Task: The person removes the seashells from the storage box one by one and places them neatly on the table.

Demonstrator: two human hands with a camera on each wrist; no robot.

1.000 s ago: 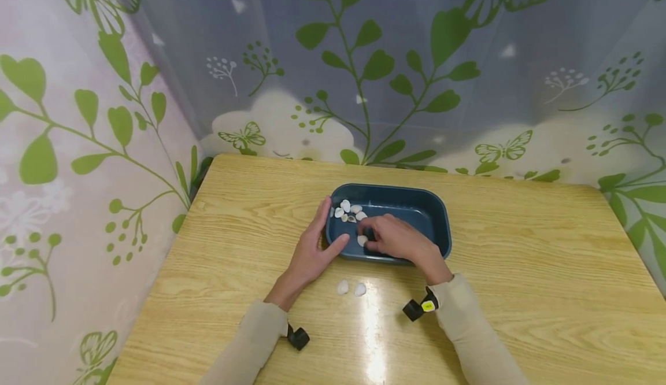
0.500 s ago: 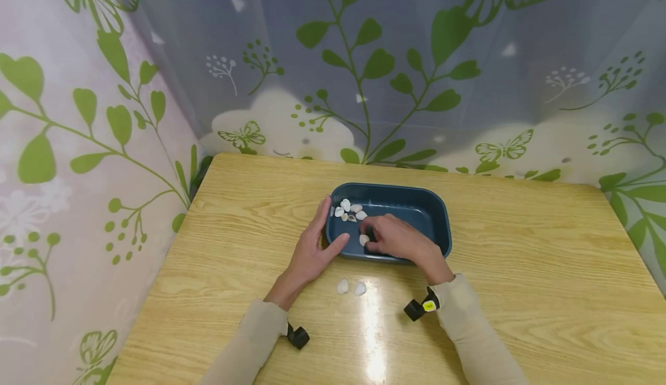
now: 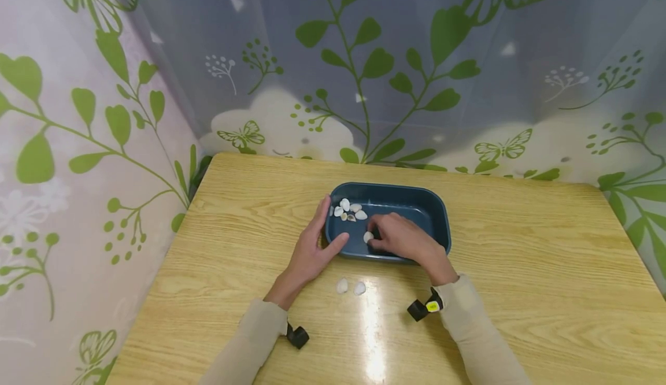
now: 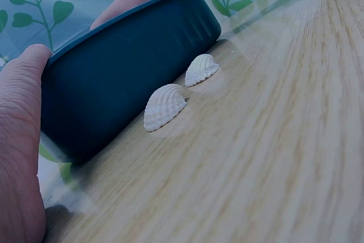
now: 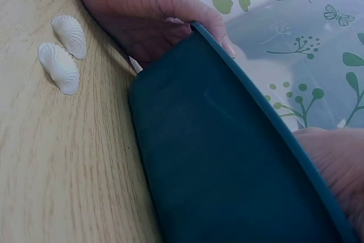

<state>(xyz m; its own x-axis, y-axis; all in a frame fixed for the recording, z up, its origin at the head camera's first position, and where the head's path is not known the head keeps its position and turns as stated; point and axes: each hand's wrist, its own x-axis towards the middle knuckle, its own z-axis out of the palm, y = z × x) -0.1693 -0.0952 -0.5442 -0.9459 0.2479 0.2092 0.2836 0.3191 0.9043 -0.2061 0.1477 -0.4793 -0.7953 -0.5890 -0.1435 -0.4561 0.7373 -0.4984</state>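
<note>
A dark blue rectangular plastic tub point(image 3: 411, 187) stands on the table. My left hand point(image 3: 310, 250) holds its left end, fingers along the outside and thumb point(image 5: 219, 29) over the front rim. Inside the tub, my right hand point(image 3: 403, 237) pinches a small whitish seashell point(image 3: 368, 237) between thumb and fingers, low over the bottom. Several seashells point(image 3: 346, 204) lie grouped in the tub's back left corner. Both wrist views show the tub's outer wall, which hides the right fingertips there.
Two white ribbed seashells, one on the left point(image 3: 341, 285) and one on the right point(image 3: 360, 288), lie on the wooden table point(image 3: 520, 269) in front of the tub. A patterned curtain point(image 3: 395, 84) hangs behind the table and along its left side.
My right hand has shifted slightly right inside the tub, and the seashell at its fingertips has moved right with it. The left hand stays at the tub's left end.
</note>
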